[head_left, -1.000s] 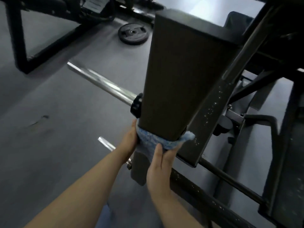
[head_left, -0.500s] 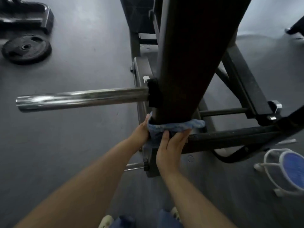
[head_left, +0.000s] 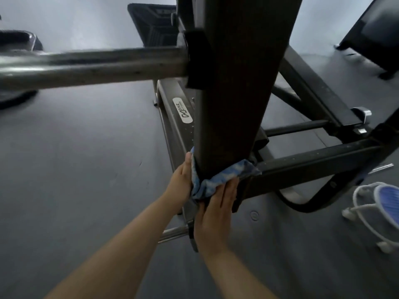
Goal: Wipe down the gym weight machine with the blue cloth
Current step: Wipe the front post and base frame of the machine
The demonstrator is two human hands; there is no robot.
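From the head camera, a white oval label (head_left: 185,110) is showing on the grey base rail (head_left: 172,117) of the weight machine; it is reading "DHZ" with a line of smaller print under it that is too fine to make out. A broad, dark, flat-faced upright (head_left: 239,83) of matte metal is rising through the middle of the view. A round, polished chrome bar (head_left: 90,64) is jutting out from its left side through a black collar (head_left: 195,61). The blue cloth (head_left: 218,180), soft, mottled blue and white, is wrapping around the lower end of the upright. The left hand (head_left: 181,184) is pressing the cloth against the upright's left face with straight fingers. The right hand (head_left: 216,212) is lying flat, its straight fingers pressing the cloth's front fold. Black square-section frame tubes (head_left: 313,162) are running off to the right. A white wire stand with a blue round top (head_left: 386,203) is standing on the smooth grey floor (head_left: 75,169) at the right edge.
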